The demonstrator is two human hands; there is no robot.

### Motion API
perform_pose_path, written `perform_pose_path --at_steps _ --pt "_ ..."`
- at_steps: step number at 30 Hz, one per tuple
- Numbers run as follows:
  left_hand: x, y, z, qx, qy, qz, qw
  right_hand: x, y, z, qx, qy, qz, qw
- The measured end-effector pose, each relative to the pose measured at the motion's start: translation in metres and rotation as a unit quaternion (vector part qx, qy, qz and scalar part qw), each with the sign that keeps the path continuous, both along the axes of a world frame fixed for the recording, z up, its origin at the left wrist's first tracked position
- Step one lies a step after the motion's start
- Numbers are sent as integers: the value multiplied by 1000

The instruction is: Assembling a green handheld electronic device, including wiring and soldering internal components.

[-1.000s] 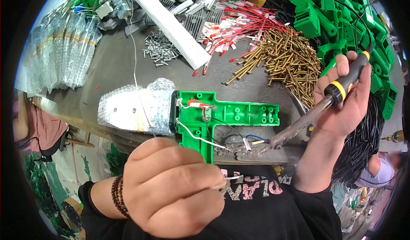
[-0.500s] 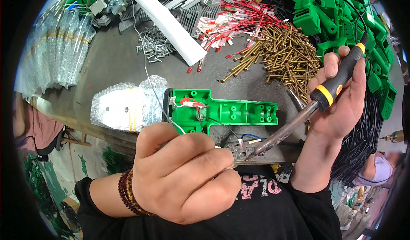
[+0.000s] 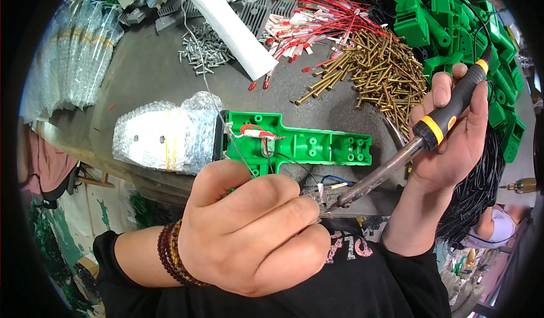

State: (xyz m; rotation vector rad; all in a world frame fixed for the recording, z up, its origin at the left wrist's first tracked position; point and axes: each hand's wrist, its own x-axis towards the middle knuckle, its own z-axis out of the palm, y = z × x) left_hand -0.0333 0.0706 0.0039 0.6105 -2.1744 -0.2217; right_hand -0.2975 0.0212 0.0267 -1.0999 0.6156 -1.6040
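My right hand (image 3: 453, 142) grips the black-and-yellow handle of a soldering iron (image 3: 426, 134), its metal shaft slanting down to the left. The tip meets or nearly meets a small metallic part (image 3: 317, 198) beside my left fingertips; contact cannot be made out. My left hand (image 3: 255, 233) is closed, and a thin grey solder wire (image 3: 199, 63) runs down into it from the top. Just beyond lies an open green plastic housing (image 3: 334, 148) with a red-and-white wired indicator light (image 3: 258, 133) inside. A bubble-wrapped block (image 3: 150, 139) adjoins its left end.
Brass-coloured screws (image 3: 385, 71) lie beyond my right hand, and green housings (image 3: 442, 29) are piled at far right. Red-wired lights (image 3: 317, 18), silver screws (image 3: 204, 49), a white strip (image 3: 232, 32) and clear bags (image 3: 73, 63) occupy the far and left table. Black cables (image 3: 476, 188) hang at right.
My left hand has shifted slightly to the right, and the soldering iron's tip lies a little farther right too. Both hands keep their grip.
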Motion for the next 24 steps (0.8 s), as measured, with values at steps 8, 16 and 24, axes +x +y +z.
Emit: perform_pose_path --at_steps 8,16,24 --pt "0 2 -3 -3 -8 12 1000 -1 0 0 2 1 -16 1000" --pt "26 1 14 -33 -1 -12 999 0 -1 1 4 -10 19 1000" --pt "53 -78 10 -65 64 240 967 3 1 0 12 -6 -10 1000"
